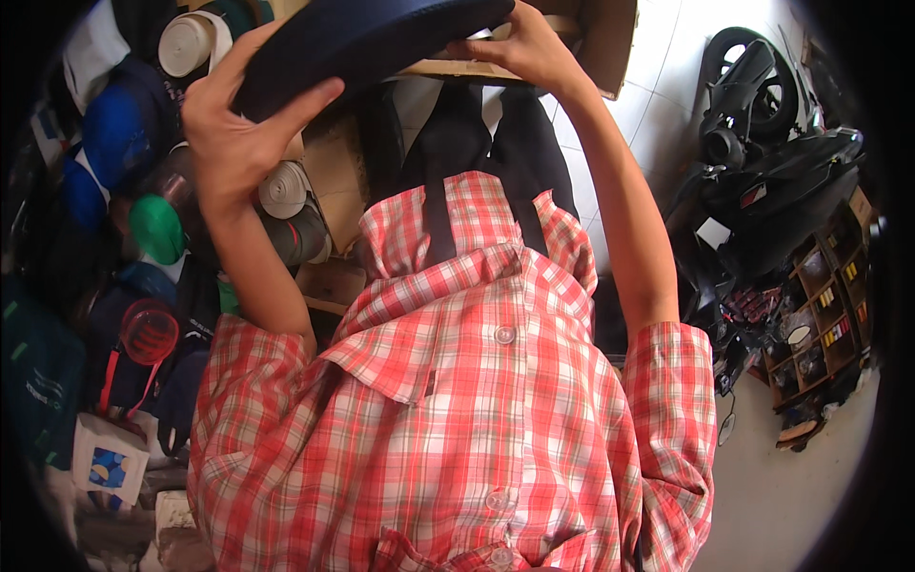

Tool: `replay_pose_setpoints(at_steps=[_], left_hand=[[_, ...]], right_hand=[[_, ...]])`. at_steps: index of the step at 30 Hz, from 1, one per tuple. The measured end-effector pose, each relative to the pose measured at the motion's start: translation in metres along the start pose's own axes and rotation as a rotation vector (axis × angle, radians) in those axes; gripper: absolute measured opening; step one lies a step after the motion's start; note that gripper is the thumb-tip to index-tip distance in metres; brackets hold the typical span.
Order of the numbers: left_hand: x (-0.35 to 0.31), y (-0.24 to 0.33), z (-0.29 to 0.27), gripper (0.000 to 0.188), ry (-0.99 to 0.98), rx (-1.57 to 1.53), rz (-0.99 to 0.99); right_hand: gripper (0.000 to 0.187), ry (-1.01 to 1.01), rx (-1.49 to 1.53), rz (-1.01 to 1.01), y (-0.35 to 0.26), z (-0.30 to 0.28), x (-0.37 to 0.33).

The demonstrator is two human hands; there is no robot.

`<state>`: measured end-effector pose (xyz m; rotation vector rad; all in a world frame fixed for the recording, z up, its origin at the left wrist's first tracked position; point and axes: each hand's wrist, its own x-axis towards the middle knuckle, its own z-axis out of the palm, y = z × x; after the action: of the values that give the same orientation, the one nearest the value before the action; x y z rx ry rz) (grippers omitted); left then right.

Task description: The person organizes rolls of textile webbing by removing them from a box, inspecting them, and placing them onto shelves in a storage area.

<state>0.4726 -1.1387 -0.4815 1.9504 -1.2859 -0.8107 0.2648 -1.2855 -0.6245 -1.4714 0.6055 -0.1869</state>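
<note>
At the top of the head view, a large round dark navy thing [357, 57] with a broad, smooth curved side is held up in front of me. It looks roll-like, but its exact kind does not show, and its upper part runs out of the picture. My left hand [233, 143] grips its left end, with the thumb pressed on the near side and the other fingers behind it. On the right end my right hand [534, 48] has hold, fingers partly hidden at its lower edge. A cream roll of strap [186, 46] lies just beyond my left hand.
Below my left hand, a white roll [284, 189] and a dark grey roll [307, 238] sit by a cardboard box [335, 191]. Caps, bags and a red round thing [150, 332] crowd the left. At right stand a black motorbike [753, 143] and a wooden compartment rack [824, 310].
</note>
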Motion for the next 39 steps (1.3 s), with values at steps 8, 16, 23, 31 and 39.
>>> replay_pose_setpoints(at_steps=[8,16,23,31,39], left_hand=[[-0.016,0.011,-0.037,0.041,0.399,-0.386,0.188],[-0.030,0.038,0.013,0.050,0.962,-1.055,-0.077],[-0.072,0.014,0.036,0.053,0.677,-1.508,-0.061],[-0.087,-0.020,0.011,0.077,0.455,-1.234,0.086],[-0.064,0.062,-0.036,0.044,0.070,-0.272,0.092]], right_hand=[[0.052,0.177,0.141,-0.098,-0.066,-0.019,-0.008],[0.060,0.447,0.346,-0.313,-0.100,0.014,-0.022],[0.045,0.231,0.457,-0.284,-0.143,0.001,-0.050],[0.039,0.128,-0.210,-0.425,-0.217,-0.007,-0.064],[0.046,-0.273,-0.728,-0.536,-0.239,0.014,-0.042]])
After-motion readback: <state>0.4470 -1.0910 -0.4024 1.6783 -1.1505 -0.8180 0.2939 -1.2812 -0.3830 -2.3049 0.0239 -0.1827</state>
